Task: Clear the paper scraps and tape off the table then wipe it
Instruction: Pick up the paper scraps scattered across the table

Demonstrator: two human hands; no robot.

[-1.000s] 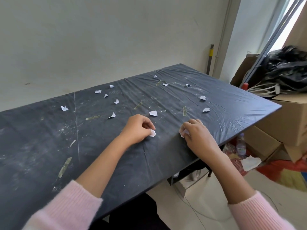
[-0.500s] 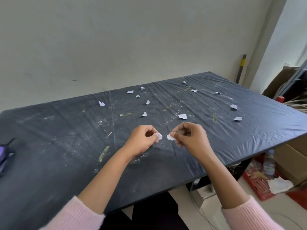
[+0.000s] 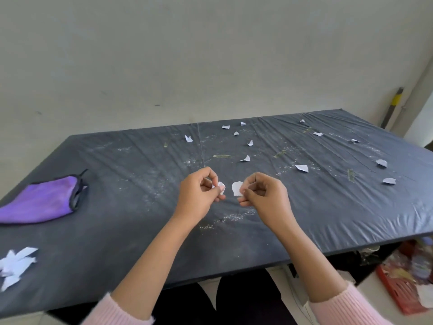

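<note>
The left hand (image 3: 199,195) pinches a small crumpled paper scrap (image 3: 221,186) over the middle of the table (image 3: 117,242). The right hand (image 3: 264,198), just beside it, pinches a flatter scrap (image 3: 236,188). Loose scraps (image 3: 302,168) and tape strips (image 3: 222,156) lie scattered across the far half, toward the wall and the right edge. A purple cloth (image 3: 39,202) lies near the left edge, with a heap of scraps (image 3: 16,263) closer to the front left corner. Between the hands and the near edge the dark cover shows only pale dust.

Fuzzy pink knit sleeves (image 3: 346,306) pushed up, bare forearms
</note>
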